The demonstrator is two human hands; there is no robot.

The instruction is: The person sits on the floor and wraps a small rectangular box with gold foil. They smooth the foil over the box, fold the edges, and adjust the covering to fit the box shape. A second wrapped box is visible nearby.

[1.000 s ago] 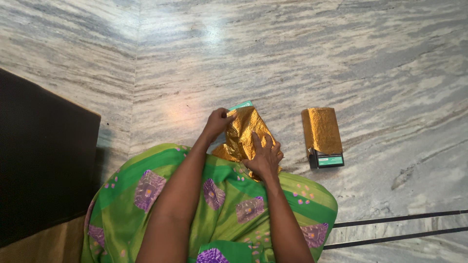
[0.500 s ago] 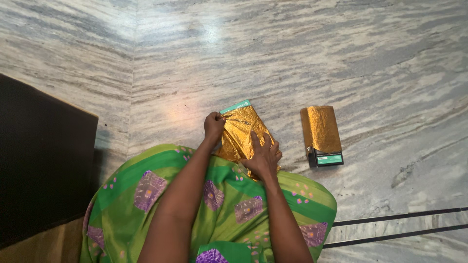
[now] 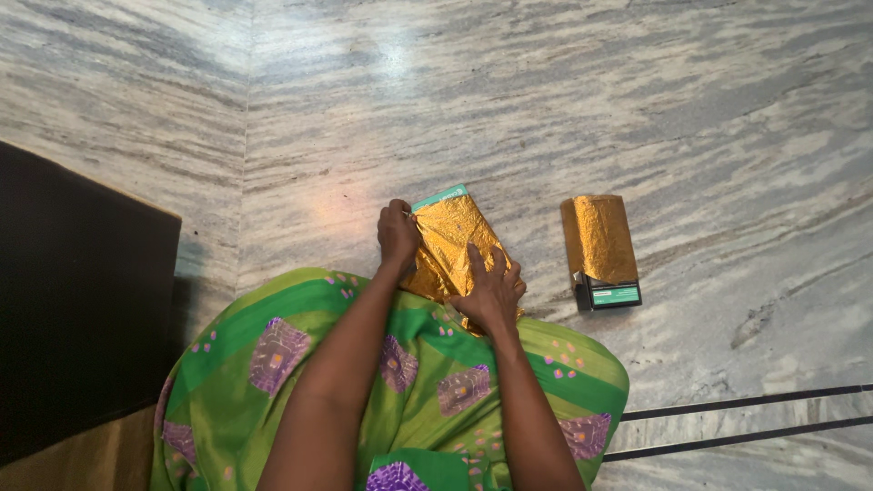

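Kneeling on a grey-veined marble floor, viewed from above, with a green garment patterned in purple filling the lower middle of the view. Pressing the right hand, fingers spread and laid flat, onto the near part of a box half covered in crinkled gold wrapping paper, lying on the floor just ahead of the knees. Pinching the left edge of the gold paper with the left hand, fingers closed on the sheet beside the box's far left corner. Showing only a narrow teal edge of the box at the far end, beyond the paper. Compared with a second earlier: lying flatter and tighter across the box top, where the sheet was puffed up and loosely creased; sitting lower and closer against the box side, where the left hand was raised at the far corner; resting in nearly the same place, in the case of the right hand. Suggesting, as a judgement, a fold being drawn snug over the box rather than a fresh one begun. Lying well apart to the right, a second box, its far part wrapped in gold paper and its dark near end with a teal label left bare. Occupying the left edge, a dark panel.
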